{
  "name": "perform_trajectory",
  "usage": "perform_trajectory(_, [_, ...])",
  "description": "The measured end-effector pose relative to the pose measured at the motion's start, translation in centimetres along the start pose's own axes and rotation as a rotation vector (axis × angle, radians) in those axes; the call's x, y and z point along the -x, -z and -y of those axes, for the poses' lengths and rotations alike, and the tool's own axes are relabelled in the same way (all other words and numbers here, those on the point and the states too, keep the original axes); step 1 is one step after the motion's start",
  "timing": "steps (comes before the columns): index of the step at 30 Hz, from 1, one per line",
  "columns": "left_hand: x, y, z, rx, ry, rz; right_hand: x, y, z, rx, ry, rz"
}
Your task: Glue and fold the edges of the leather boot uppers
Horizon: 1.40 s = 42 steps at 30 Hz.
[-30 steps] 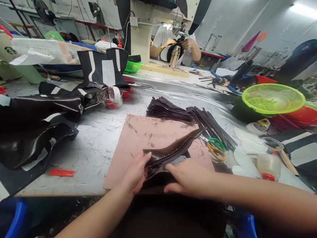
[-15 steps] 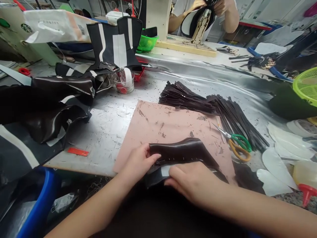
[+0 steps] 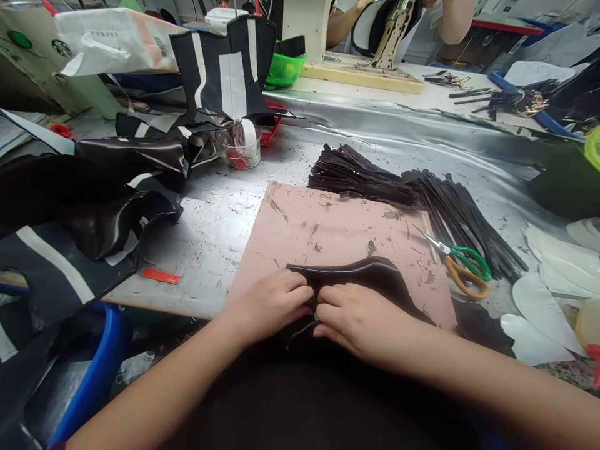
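Note:
A dark brown, glossy leather piece (image 3: 375,275) with a curved upper edge lies at the near edge of the pink cutting board (image 3: 290,219). My left hand (image 3: 274,303) has its fingers curled closed on the piece's left part. Close beside it, my right hand (image 3: 354,315) is also closed on the leather, knuckles up. Both sets of fingertips are partly hidden in the folds, and the lower part of the piece hangs toward my dark clothing. To the right of the board lie scissors (image 3: 462,265) with one green and one orange handle.
Bundles of dark leather strips (image 3: 365,175) lie behind the board. At left are dark leather parts (image 3: 122,219), a red strip (image 3: 161,275) and a blue bin (image 3: 105,356). White pieces (image 3: 544,306) lie at right. Across the bench, another person's arm (image 3: 457,22) shows.
My left hand has turned over, knuckles up, and come near my right hand. The leather has folded toward me, covering its row of white marks. The view has shifted slightly.

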State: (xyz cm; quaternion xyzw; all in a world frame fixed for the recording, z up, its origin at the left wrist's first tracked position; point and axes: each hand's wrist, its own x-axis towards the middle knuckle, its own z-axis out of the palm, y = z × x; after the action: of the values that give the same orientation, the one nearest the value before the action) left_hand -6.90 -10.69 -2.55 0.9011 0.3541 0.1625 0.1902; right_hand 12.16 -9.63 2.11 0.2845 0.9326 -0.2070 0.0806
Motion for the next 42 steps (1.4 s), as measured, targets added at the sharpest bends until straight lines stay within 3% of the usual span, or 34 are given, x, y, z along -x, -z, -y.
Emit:
perform_trajectory(9, [-0.3,0.2,-0.2,0.018,-0.054,0.082,-0.1,0.5,0.6,-0.109,-0.132,0.067])
perform_trajectory(12, [0.4,0.5,0.1,0.044,-0.031,0.036,-0.5,0.4,0.8,-0.058,-0.157,0.1])
perform_trajectory(17, [3.1,0.6,0.2,0.017,0.027,-0.145,-1.0,0.2,0.9,-0.014,-0.159,0.13])
perform_trajectory(22, [4.7,-0.1,-1.0,0.083,-0.087,-0.097,-0.7,0.3,1.0,0.04,-0.148,0.146])
perform_trajectory(27, [5.1,-0.4,-0.9,0.084,-0.06,-0.084,-0.8,0.5,1.2,0.05,-0.161,0.176])
perform_trajectory(34, [5.2,-1.2,0.3,-0.241,-0.398,-0.38,-2.4,1.0,1.6,0.173,-0.167,0.279])
perform_trajectory(42, [5.2,-1.7,-0.6,-0.183,-0.263,-0.403,-3.8,1.4,2.2,0.298,-0.138,0.446])
